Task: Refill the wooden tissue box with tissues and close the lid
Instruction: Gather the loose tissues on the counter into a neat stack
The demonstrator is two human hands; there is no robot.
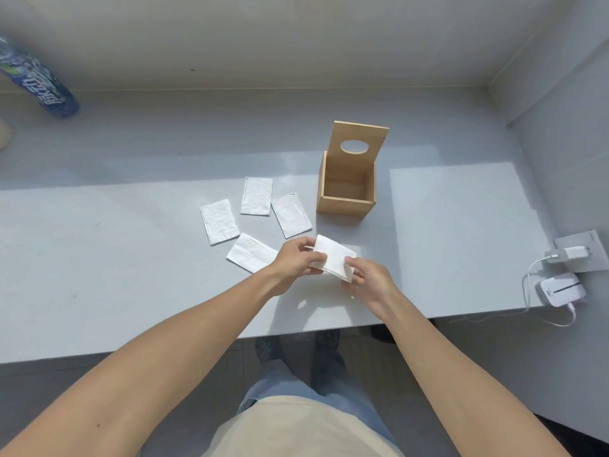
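The wooden tissue box (346,204) stands on the grey table, right of centre, and looks empty inside. Its lid (359,140), with an oval hole, is tipped up at the back. Several folded white tissues (256,196) lie flat to the box's left. Both hands hold one folded white tissue (334,255) just above the table, in front of the box. My left hand (296,258) pinches its left edge. My right hand (369,280) grips its lower right corner.
A blue labelled bottle (39,84) lies at the far left back. At the right edge sit a white charger plug (575,252) on a grey plate and a small white device (560,288) with a cable. The table's front edge (296,331) is just below my hands.
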